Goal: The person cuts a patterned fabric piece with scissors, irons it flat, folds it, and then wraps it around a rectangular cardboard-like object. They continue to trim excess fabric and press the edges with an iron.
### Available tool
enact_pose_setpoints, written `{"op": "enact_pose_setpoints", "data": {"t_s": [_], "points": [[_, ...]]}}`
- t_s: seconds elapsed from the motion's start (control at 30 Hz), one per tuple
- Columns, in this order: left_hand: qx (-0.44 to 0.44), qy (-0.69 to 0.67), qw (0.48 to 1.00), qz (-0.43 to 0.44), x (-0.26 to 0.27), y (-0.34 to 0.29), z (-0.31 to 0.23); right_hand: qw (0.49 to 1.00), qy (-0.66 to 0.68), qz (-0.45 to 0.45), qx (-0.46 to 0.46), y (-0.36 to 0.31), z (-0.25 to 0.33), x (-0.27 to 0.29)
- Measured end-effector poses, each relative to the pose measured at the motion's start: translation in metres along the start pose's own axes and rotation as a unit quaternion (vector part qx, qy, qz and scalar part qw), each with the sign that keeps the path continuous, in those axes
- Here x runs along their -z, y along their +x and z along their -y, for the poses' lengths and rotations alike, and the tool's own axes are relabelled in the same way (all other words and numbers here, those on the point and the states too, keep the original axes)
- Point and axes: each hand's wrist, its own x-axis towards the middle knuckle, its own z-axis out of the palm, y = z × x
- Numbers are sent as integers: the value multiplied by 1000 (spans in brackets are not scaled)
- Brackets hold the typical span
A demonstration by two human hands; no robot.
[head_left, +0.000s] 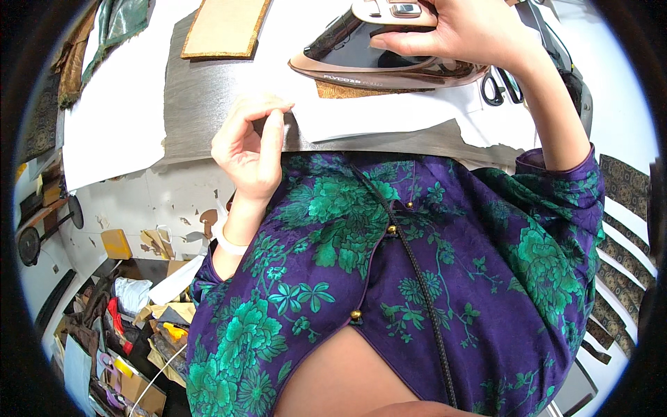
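Observation:
My right hand (465,31) is wrapped round the handle of a clothes iron (396,59) with a dark body and a rose-gold base. Its soleplate lies over a gold-brown patterned fabric piece (347,91), whose near edge peeks out below. White paper (368,118) extends from there toward me. Beside the paper's left end is my left hand (251,142), fingers curled and thumb brought up close to the index finger. Whatever may be between those fingertips is too small to make out. Farther back lies a cream panel (224,29) with gold-brown edges.
Black-handled scissors (493,89) lie right of the iron. Grey sheeting (201,90) covers the table's middle, with white paper (114,139) to its left. Green fabric (121,31) rests far left. Patterned strips (625,243) are at the right; a cluttered heap (132,333) sits lower left.

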Motion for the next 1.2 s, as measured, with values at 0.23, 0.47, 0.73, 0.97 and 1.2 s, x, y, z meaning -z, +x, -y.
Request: {"op": "enact_pose_setpoints", "data": {"t_s": [0.23, 0.47, 0.73, 0.97, 1.2], "points": [[6, -14, 1000, -7, -1, 0, 1, 1000, -18, -4, 13, -3, 2, 0], [-1, -19, 1000, 0, -1, 0, 2, 1000, -22, 8, 10, -6, 2, -1], [-3, -19, 1000, 2, 1, -1, 3, 1000, -19, 14, 15, -6, 4, -1], [3, -24, 1000, 0, 0, 0, 2, 1000, -6, 21, 15, -10, 8, 0], [3, -27, 1000, 0, -1, 0, 3, 999, -2, 39, 2, -13, 11, 0]]}}
